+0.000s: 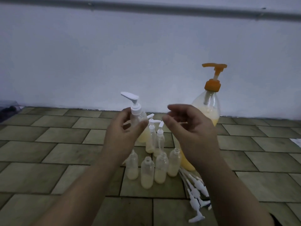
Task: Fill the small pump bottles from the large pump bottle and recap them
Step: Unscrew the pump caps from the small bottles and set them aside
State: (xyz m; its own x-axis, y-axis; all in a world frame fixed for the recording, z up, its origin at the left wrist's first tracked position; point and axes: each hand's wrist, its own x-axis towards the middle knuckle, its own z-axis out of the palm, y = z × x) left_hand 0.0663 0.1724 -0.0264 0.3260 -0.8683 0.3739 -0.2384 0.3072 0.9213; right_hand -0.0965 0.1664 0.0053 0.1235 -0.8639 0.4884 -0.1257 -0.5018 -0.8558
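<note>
Tiled floor (pixel 65 144); left hand (pixel 123 132) grips capped small bottle (pixel 138 118), right hand (pixel 192 126) beside it, loosely spread, empty. Recapping step; next, set it down.

Both forearms are extended forward and upward from the lower edge of the view, bare to the elbow. The left hand (pixel 123 129) is raised with the fingers and thumb curled in a grip round a small capped bottle (pixel 138 118). The right hand (pixel 192 128) is held just beside it, fingers loosely bent, nothing held, apart from the left.
</note>
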